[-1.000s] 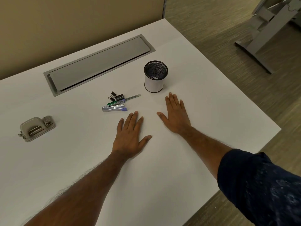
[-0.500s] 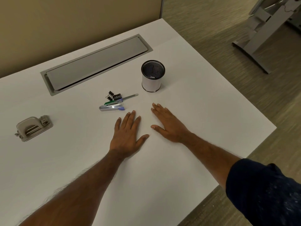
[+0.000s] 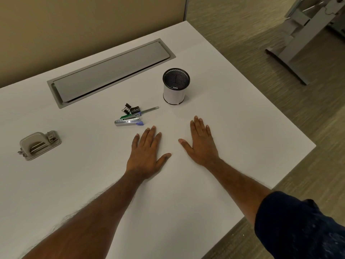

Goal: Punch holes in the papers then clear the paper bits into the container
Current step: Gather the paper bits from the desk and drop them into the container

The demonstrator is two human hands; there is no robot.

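Note:
My left hand (image 3: 146, 154) and my right hand (image 3: 200, 143) lie flat, palms down, side by side on the white table (image 3: 242, 128), fingers spread, holding nothing. A grey hole punch (image 3: 40, 144) sits far to the left, well away from both hands. A round mesh container (image 3: 176, 86) with a white wrap stands upright just beyond my right hand. No sheets of paper or paper bits show apart from the white surface itself.
A stapler (image 3: 128, 122), pens and black binder clips (image 3: 130, 109) lie in a small pile just beyond my left fingertips. A grey cable tray lid (image 3: 110, 70) is set into the table at the back. The table's right edge drops to carpet; a grey desk leg (image 3: 298, 45) stands far right.
My right hand swung left and back, and now points straight ahead again, flat on the table. The left hand stayed put. The view shifted slightly.

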